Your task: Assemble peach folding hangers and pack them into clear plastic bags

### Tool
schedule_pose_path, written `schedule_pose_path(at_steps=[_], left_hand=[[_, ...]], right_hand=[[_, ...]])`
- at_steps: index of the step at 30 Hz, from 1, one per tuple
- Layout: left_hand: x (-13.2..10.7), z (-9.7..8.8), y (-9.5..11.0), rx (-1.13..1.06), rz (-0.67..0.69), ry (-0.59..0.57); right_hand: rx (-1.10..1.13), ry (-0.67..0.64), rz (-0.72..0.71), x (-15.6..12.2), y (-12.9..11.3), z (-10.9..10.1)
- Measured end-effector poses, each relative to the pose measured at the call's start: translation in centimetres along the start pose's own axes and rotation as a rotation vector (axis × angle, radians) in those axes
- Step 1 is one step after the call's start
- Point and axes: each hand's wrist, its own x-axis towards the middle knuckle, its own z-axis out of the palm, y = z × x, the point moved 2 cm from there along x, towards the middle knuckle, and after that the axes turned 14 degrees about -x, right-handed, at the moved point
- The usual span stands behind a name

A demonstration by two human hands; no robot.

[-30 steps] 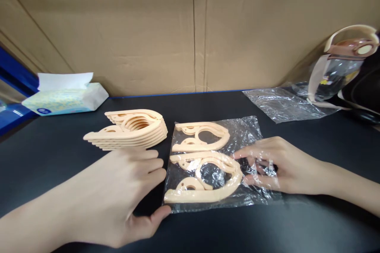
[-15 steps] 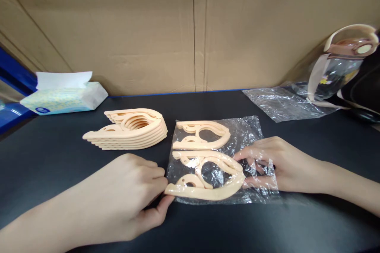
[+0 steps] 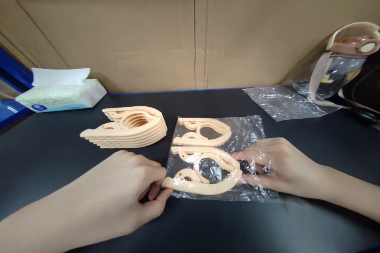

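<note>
On the dark bench [image 3: 208, 225], in front of the cardboard wall [image 3: 148, 27], a clear bag [image 3: 249, 130] lies flat with two peach plastic hangers in it: the nearer hanger [image 3: 208, 186] and the farther hanger [image 3: 204, 136]. The thin film looks likely to snag on the nearer hanger's hooked inner curves, so a sideways pull could drag the whole bag along or tear it; the farther hanger, loose beside it, could shift or slide out with it; a grip on only the narrow tip could also slip. The left hand [image 3: 130, 189] is closed narrowly, thumb and fingertips pinching the nearer hanger's pointed tip at the bag's left edge. The right hand [image 3: 276, 166] lies nearly flat with its fingers extended on the bag's right part, film wrinkled over its fingertips, close to the hanger's rounded end; whether the fingers are inside the bag I cannot tell. A stack of like hangers [image 3: 130, 128] sits behind the left hand, apart from the bag.
</note>
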Motion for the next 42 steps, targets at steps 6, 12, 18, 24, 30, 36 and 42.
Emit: schedule_pose_path(at_steps=[6, 12, 18, 24, 30, 36, 42], left_hand=[[0.0, 0.6, -0.5, -0.131, -0.306, -0.043], [-0.4, 1.1, -0.6, -0.230, -0.516, -0.027], [0.3, 1.5, -0.2, -0.244, -0.696, -0.031], [0.5, 1.3, -0.1, -0.237, -0.731, -0.127], [-0.2, 1.7, -0.2, -0.219, -0.533, -0.150], [-0.6, 1.6, -0.6, -0.187, -0.449, -0.082], [-0.8, 1.6, -1.4, -0.261, -0.486, -0.183]], right_hand=[[0.023, 0.093, -0.048, 0.2, -0.3, -0.2], [-0.006, 0.129, -0.067, 0.3, -0.2, -0.4], [-0.014, 0.112, -0.041, 0.1, -0.2, -0.4], [0.006, 0.078, -0.025, 0.1, -0.1, -0.4], [0.021, 0.070, -0.032, 0.2, -0.1, -0.5], [0.038, 0.073, -0.058, 0.2, -0.2, -0.5], [0.015, 0.046, -0.038, 0.0, 0.0, -0.2]])
